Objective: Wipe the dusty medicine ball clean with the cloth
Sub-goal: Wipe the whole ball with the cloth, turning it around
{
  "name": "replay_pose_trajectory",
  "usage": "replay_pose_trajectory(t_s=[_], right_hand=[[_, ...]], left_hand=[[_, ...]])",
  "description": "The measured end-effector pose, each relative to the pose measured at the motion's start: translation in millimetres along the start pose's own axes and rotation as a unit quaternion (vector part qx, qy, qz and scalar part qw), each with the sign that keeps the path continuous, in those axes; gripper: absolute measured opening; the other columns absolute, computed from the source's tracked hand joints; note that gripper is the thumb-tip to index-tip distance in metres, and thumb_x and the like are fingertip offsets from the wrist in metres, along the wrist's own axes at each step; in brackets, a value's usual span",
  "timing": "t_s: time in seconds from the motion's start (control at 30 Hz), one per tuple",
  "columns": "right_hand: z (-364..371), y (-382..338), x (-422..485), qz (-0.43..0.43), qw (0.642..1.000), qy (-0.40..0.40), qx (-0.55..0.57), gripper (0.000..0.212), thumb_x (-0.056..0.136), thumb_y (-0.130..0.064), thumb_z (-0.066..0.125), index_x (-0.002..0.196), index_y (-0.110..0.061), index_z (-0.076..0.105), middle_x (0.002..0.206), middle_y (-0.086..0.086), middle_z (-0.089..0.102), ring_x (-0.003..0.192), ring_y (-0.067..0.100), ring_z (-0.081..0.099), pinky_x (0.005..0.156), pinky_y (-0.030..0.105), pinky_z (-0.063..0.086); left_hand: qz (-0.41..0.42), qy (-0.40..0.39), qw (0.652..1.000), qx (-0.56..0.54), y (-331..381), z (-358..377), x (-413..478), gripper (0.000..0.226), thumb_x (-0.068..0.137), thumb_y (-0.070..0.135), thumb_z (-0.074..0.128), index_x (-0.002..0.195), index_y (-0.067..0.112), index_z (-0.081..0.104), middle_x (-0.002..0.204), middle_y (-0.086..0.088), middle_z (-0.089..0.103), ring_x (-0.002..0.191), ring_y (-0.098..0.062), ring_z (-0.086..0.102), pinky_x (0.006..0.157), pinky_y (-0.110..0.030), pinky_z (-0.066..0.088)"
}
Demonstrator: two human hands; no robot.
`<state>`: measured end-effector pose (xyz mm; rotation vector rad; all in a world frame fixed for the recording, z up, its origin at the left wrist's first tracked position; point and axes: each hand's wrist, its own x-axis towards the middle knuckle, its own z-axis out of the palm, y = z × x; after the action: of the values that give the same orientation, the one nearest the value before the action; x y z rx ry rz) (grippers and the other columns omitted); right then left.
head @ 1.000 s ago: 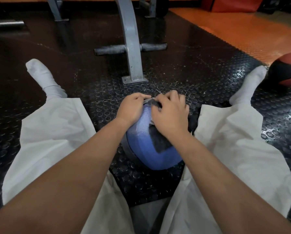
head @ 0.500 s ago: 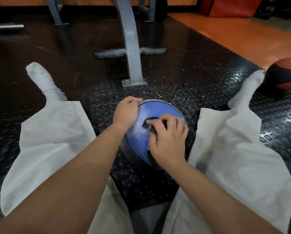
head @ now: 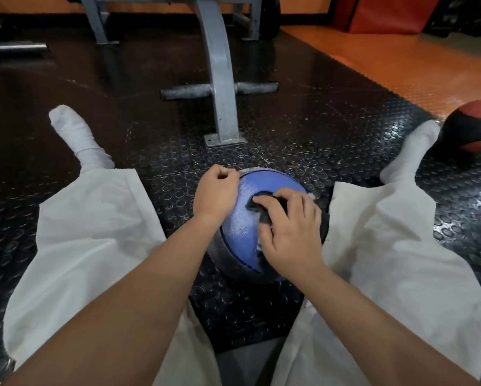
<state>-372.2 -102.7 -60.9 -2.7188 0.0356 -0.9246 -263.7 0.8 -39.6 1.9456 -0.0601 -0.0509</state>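
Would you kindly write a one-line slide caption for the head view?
Right hand presses a dark cloth on the blue medicine ball; left hand braces its side.

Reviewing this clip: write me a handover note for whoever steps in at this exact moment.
Left hand: fingers curled, rests against the upper left of the blue textured medicine ball, steadying it.
Right hand: grips the dark crumpled cloth and presses it on the ball's top.
The ball sits on the black studded rubber mat between the person's legs.
Done: wiping is under way.
Left: a pale film shows on the blue panel beside the cloth. The underside is hidden, so it probably needs turning and wiping too.
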Motion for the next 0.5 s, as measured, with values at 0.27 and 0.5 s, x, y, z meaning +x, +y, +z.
replay_pose_trajectory(t_s=[0.27, 0.5], right_hand=[[6.9, -0.7, 69.0, 0.165, 0.984, -0.071, -0.016, 0.032, 0.095, -0.028, 0.040, 0.119, -0.021, 0.060, 0.118, 0.005, 0.049, 0.110, 0.027, 0.041, 0.094, 0.040, 0.031], [3.9, -2.0, 6.7, -0.078, 0.997, -0.015, 0.005, 0.038, 0.081, -0.031, 0.047, 0.111, -0.020, 0.067, 0.111, 0.009, 0.058, 0.108, 0.028, 0.047, 0.090, 0.043, 0.035]], left_hand=[[-0.037, 0.045, 0.998, 0.012, 1.3, 2.2, -2.8, 0.019, 0.092, 0.031, 0.049, 0.073, 0.025, 0.048, 0.078, 0.007, 0.054, 0.070, -0.012, 0.048, 0.063, -0.032, 0.035], [0.057, 0.001, 0.998, -0.007, -13.8, -10.3, 11.0, 0.032, 0.097, 0.030, 0.054, 0.129, 0.033, 0.057, 0.142, 0.009, 0.046, 0.127, -0.010, 0.045, 0.107, -0.031, 0.037]])
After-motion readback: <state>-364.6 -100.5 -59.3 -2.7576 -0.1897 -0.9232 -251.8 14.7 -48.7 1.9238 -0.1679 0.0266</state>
